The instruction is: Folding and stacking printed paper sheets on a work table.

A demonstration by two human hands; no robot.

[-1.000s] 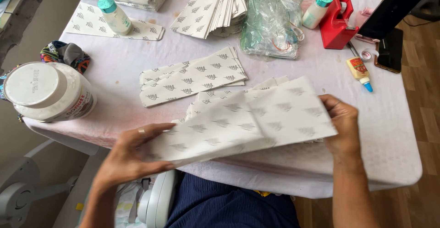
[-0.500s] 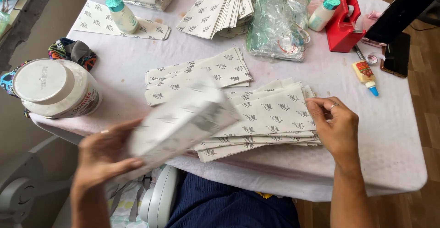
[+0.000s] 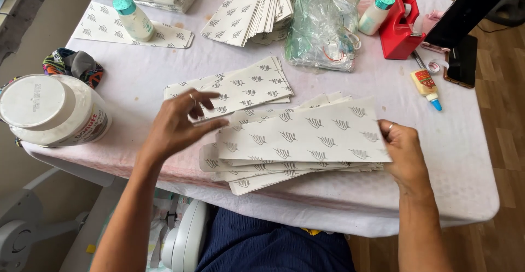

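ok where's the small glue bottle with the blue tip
In the head view the small glue bottle with the blue tip lies on the pink-covered table, far right, just below the red tape dispenser and left of the black phone.

I note a fanned stack of paper sheets (image 3: 298, 141) at the table's (image 3: 470, 157) near edge, a second stack (image 3: 240, 89) just behind it to the left, a tub (image 3: 52, 110) far left, and a tape dispenser (image 3: 402, 28) behind right.

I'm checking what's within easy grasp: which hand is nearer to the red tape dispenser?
Right. The right hand rests at the paper stack's right end, below the red tape dispenser; the left hand hovers far across, over the papers' left side.
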